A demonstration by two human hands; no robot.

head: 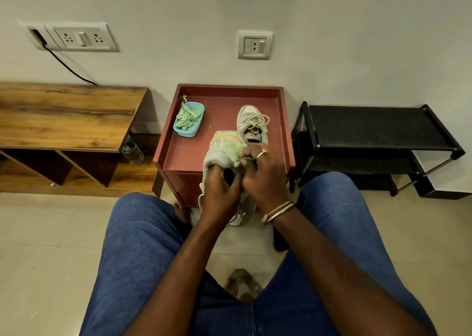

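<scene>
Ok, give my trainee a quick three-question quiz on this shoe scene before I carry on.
1. True or false: the left hand is empty.
2. What does the right hand hold against the held shoe? A) a brush B) a green wad C) a sponge
3. Fill in: the second shoe lies on the red ____.
Key: 1 false, it grips the held shoe; 2 B; 3 table, the red table.
</scene>
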